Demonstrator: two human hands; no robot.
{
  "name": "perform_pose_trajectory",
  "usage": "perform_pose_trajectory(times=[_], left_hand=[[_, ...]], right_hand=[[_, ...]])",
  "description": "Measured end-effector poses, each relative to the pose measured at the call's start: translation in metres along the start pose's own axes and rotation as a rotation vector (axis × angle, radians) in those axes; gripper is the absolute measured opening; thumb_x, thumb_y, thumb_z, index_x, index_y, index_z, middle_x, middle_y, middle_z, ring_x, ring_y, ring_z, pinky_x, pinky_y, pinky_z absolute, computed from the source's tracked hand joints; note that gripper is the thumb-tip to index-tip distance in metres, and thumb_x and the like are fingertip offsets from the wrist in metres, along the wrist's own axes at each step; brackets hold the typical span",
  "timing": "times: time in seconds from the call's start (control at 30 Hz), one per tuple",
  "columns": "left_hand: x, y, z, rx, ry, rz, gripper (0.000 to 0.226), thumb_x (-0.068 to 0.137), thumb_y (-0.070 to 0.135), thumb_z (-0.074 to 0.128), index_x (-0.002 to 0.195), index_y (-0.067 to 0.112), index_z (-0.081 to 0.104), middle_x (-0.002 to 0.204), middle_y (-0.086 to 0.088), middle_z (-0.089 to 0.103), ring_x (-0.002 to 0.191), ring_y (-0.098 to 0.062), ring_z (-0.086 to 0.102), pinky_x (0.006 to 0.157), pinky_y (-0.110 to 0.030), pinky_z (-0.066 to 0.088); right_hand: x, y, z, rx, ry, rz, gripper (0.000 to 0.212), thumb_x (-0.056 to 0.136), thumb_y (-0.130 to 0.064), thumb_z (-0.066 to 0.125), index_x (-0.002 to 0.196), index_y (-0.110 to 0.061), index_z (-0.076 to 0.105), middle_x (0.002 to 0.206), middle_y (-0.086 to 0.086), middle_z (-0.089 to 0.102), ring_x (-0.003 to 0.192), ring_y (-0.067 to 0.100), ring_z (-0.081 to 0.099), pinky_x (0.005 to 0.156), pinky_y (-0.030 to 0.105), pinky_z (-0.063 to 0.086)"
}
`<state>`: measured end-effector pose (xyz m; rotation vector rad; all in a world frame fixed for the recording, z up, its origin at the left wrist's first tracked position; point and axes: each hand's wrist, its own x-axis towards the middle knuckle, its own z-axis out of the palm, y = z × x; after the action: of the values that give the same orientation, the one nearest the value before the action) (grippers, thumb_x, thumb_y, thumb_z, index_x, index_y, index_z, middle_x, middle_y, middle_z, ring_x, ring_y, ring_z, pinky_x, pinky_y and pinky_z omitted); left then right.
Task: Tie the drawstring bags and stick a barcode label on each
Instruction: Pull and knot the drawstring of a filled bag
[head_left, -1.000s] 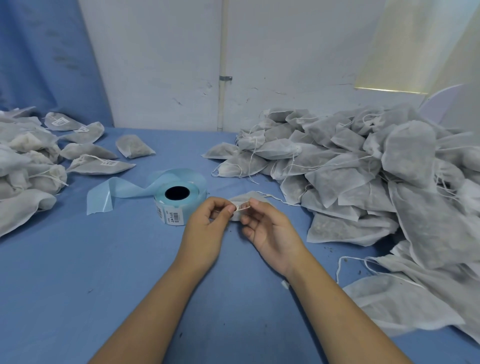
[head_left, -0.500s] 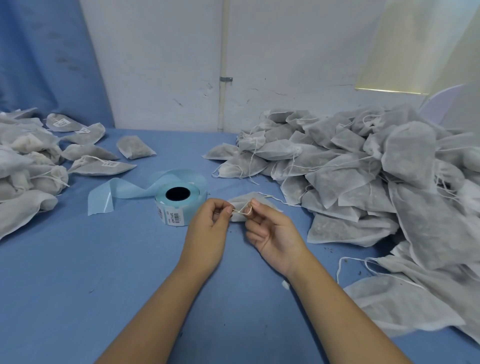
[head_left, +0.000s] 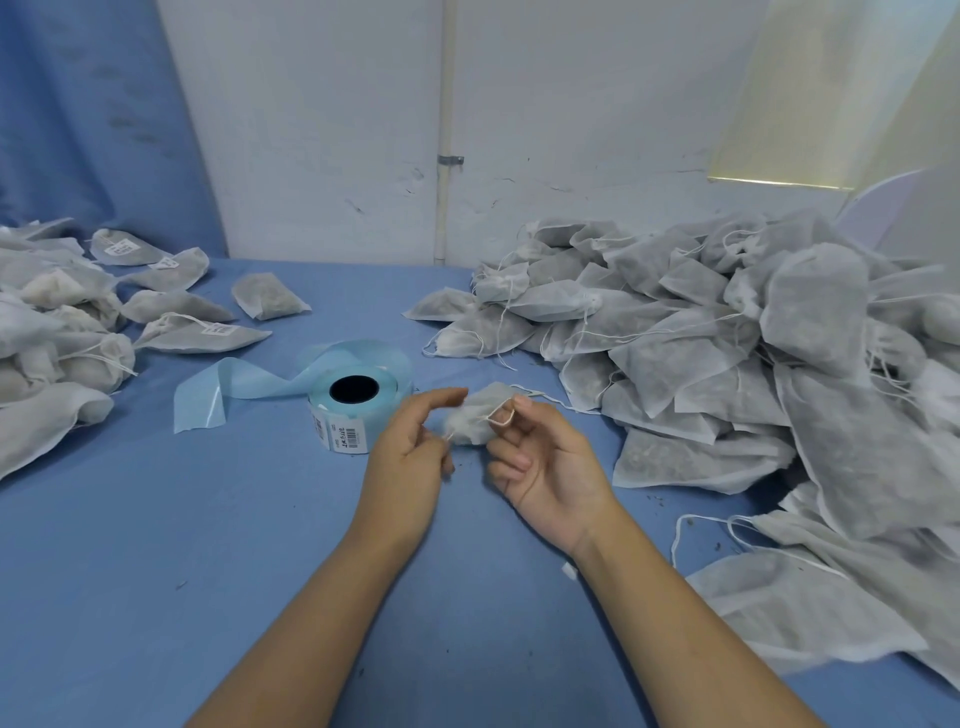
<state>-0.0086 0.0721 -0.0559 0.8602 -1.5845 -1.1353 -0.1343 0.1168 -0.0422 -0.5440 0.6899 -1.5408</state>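
A small white drawstring bag (head_left: 480, 415) lies on the blue table between my hands. My right hand (head_left: 540, 457) is palm up and pinches a loop of the bag's white string (head_left: 501, 418) between thumb and forefinger. My left hand (head_left: 415, 447) is beside the bag's gathered neck, lower fingers curled where the string end runs, forefinger stretched out. The roll of barcode labels (head_left: 356, 410) with its pale blue backing stands just left of my left hand.
A big heap of untied white bags (head_left: 727, 338) fills the right side of the table. Labelled, tied bags (head_left: 78, 322) lie piled at the left. The loose backing strip (head_left: 218, 395) trails left from the roll. A white wall stands behind.
My hands have drawn slightly apart, the string loop is now stretched over the bag, and my left forefinger has lifted and straightened.
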Motion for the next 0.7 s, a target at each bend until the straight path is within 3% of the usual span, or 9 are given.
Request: perform_pose_trajectory(times=[0.1, 0.17, 0.2, 0.3, 0.4, 0.53, 0.7], left_hand=[[-0.001, -0.004, 0.002, 0.283, 0.017, 0.122, 0.059, 0.076, -0.01, 0.052, 0.122, 0.028, 0.054, 0.124, 0.01, 0.048, 0.091, -0.009, 0.05, 0.077, -0.014, 0.04], [-0.001, -0.01, 0.005, 0.479, -0.004, 0.158, 0.056, 0.077, -0.001, 0.062, 0.128, 0.021, 0.052, 0.135, 0.008, 0.039, 0.121, -0.011, 0.039, 0.085, -0.016, 0.033], [-0.002, -0.012, 0.006, 0.533, -0.022, 0.168, 0.053, 0.077, 0.007, 0.068, 0.126, 0.022, 0.054, 0.135, 0.009, 0.037, 0.126, -0.009, 0.032, 0.084, -0.013, 0.027], [-0.003, -0.013, 0.007, 0.537, -0.019, 0.194, 0.037, 0.077, 0.02, 0.075, 0.113, 0.023, 0.064, 0.127, 0.012, 0.043, 0.119, -0.004, 0.032, 0.078, -0.012, 0.024], [-0.003, -0.007, 0.008, 0.446, 0.092, 0.223, 0.017, 0.083, 0.009, 0.068, 0.098, 0.015, 0.067, 0.113, 0.005, 0.058, 0.109, -0.013, 0.049, 0.078, -0.016, 0.032], [-0.009, 0.005, 0.008, 0.196, 0.257, 0.194, 0.028, 0.092, 0.009, 0.052, 0.079, 0.033, 0.045, 0.071, 0.012, 0.051, 0.066, 0.002, 0.047, 0.061, -0.008, 0.036], [-0.006, 0.004, 0.005, 0.053, 0.483, 0.145, 0.022, 0.097, 0.006, 0.043, 0.101, 0.027, 0.047, 0.08, 0.023, 0.058, 0.069, 0.012, 0.054, 0.061, -0.004, 0.039]], right_hand=[[-0.001, 0.001, 0.0, 0.042, -0.027, 0.001, 0.009, 0.071, -0.02, 0.063, 0.065, -0.014, 0.06, 0.067, -0.004, 0.056, 0.042, 0.007, 0.032, 0.044, 0.016, 0.026], [-0.002, 0.001, 0.001, 0.066, -0.086, 0.003, 0.014, 0.063, -0.018, 0.076, 0.063, -0.015, 0.062, 0.066, -0.004, 0.057, 0.043, 0.006, 0.035, 0.045, 0.016, 0.026], [-0.002, 0.001, 0.001, 0.083, -0.125, 0.007, 0.021, 0.058, -0.017, 0.082, 0.064, -0.015, 0.063, 0.066, -0.004, 0.057, 0.044, 0.006, 0.036, 0.046, 0.016, 0.027], [-0.003, 0.0, 0.002, 0.115, -0.201, 0.024, 0.033, 0.049, -0.016, 0.091, 0.065, -0.014, 0.061, 0.065, -0.004, 0.055, 0.045, 0.005, 0.039, 0.047, 0.016, 0.029], [-0.004, 0.0, 0.002, 0.114, -0.222, 0.026, 0.034, 0.049, -0.014, 0.09, 0.064, -0.016, 0.06, 0.064, -0.004, 0.054, 0.045, 0.006, 0.039, 0.047, 0.017, 0.031], [-0.004, -0.002, 0.0, 0.111, -0.169, -0.001, 0.033, 0.048, -0.013, 0.087, 0.062, -0.02, 0.058, 0.063, -0.005, 0.052, 0.047, 0.008, 0.039, 0.048, 0.017, 0.033], [-0.001, 0.004, 0.004, -0.163, 0.052, -0.113, 0.017, 0.064, -0.008, 0.074, 0.062, -0.021, 0.063, 0.068, -0.002, 0.059, 0.053, 0.008, 0.045, 0.05, 0.016, 0.038]])
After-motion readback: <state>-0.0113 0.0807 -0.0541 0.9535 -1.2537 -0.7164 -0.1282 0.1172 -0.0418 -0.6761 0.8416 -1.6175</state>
